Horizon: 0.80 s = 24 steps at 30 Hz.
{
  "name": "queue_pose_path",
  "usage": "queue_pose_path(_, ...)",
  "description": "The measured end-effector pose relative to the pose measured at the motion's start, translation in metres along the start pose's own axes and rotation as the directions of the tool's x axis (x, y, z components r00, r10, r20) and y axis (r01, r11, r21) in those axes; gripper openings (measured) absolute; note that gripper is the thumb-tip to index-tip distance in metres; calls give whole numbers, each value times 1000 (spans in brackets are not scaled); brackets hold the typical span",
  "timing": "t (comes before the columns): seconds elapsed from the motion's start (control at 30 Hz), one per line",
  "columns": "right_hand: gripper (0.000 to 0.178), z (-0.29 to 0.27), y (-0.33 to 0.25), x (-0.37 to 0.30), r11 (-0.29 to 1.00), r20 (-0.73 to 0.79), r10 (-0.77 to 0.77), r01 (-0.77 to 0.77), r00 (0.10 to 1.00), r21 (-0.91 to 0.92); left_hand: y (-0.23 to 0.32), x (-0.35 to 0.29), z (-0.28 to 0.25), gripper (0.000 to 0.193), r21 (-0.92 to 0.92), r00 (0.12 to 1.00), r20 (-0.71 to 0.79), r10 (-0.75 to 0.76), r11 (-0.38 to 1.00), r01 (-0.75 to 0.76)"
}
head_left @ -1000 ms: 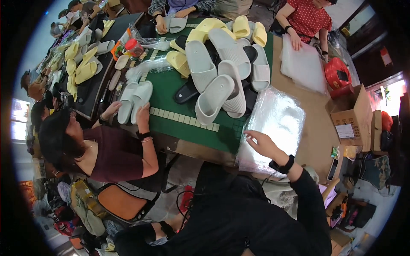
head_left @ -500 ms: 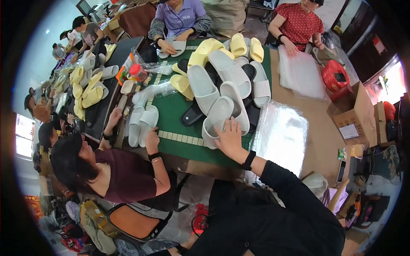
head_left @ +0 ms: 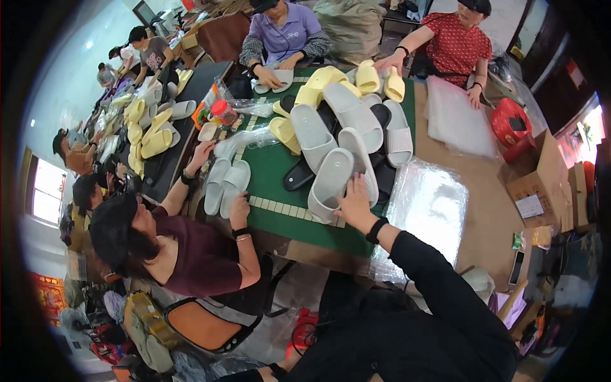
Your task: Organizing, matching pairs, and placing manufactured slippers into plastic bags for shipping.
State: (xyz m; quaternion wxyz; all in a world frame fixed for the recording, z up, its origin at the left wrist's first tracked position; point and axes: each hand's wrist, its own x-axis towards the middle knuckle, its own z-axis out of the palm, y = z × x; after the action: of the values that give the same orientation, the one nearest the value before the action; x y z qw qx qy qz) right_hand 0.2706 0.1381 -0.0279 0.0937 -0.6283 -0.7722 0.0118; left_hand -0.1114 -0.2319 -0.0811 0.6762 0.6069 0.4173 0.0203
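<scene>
My right hand reaches over the green mat, its fingers stretched out. The fingertips rest along the side of the nearest light grey slide sandal, by its strap; the hand is not wrapped round it. Another grey slide lies tilted just beyond. Behind these, a pile mixes grey, black and yellow slides, with a black slide partly showing underneath. Low in the picture, my left hand shows only in part beside my dark clothing; its fingers are hidden.
Clear plastic bags lie right of the pile. A co-worker at left touches a grey pair; another across the table handles grey slides. A third stands by stacked plastic sheets. At right are a cardboard box and a phone.
The whole view has shifted slightly right and down. My right hand stays by the near grey slide. The co-worker in red has stretched an arm toward the yellow slides.
</scene>
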Motion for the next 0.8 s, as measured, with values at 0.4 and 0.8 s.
queue_pose_path(0.4,25,13,34,11,968,13,-252,252,968,3,16,28,-8,26,154,994,-33,105,983,-99)
queue_pose_path(0.8,26,-83,11,-43,879,-119,-270,295,955,375,184,165,-118,65,-290,892,-446,-68,954,-72)
